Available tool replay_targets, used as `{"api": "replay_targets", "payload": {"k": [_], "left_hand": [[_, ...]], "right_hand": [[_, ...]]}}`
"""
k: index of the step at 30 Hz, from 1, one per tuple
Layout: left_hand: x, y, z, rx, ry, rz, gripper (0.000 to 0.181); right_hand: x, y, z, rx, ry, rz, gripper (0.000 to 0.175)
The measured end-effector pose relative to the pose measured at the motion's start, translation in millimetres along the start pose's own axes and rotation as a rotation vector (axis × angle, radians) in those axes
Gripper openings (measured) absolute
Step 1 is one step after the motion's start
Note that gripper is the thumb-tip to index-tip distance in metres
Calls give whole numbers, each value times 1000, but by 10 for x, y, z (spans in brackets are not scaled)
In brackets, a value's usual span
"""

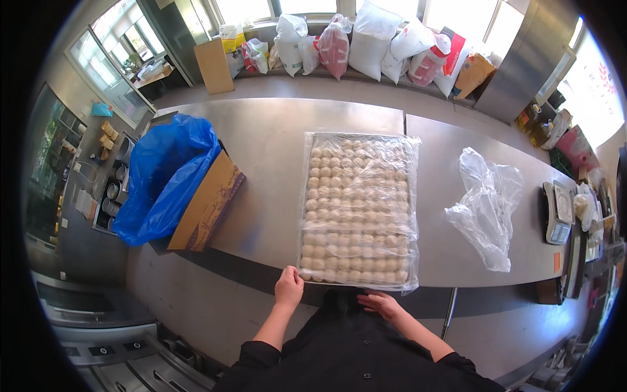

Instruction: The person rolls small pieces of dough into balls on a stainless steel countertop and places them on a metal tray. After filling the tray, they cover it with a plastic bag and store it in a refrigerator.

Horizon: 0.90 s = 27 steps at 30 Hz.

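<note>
Before me on the steel table lies a rectangular tray of round dough balls [357,196] in close rows. Clear plastic film [414,196] covers the tray and hangs loosely past its edges. My left hand [289,285] grips the film at the tray's near left corner, fingers closed. Below the near edge, right of the middle, my right hand [381,305] has its fingers apart, close to the tray's underside or rim. Whether its fingertips touch the film or tray, I cannot tell.
A cardboard box [208,206] with a blue plastic liner [166,171] stands left on the steel table [264,127]. Crumpled clear plastic [487,206] lies right of the tray. Beyond it are a digital scale [558,215] and an orange card [557,263]. Several sacks [374,39] line the window wall.
</note>
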<state>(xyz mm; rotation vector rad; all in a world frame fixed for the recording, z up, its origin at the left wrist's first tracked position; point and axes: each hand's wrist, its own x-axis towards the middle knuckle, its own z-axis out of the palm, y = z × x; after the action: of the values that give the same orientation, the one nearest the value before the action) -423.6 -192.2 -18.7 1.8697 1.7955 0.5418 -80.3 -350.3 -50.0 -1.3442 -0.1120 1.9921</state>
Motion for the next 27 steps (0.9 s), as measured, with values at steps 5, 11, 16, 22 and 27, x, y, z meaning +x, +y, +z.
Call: {"api": "replay_targets", "payload": {"k": [5,11,16,22,27], "left_hand": [[-143,-44,-118,88,-102,-9,15],[-103,144,-260,221,124,488,38],[104,102,-238,244,-22,544,9],[76,100,-432,10,-43,654,5],[-442,115,-811,-172,-102,815,17]], "right_hand": [[389,-51,409,278,34,-3,53],[552,-120,439,434,40,0,52],[559,-60,520,367,121,-44,52],[522,-79,657,352,211,-117,44],[469,-11,680,367,208,-171,38]]}}
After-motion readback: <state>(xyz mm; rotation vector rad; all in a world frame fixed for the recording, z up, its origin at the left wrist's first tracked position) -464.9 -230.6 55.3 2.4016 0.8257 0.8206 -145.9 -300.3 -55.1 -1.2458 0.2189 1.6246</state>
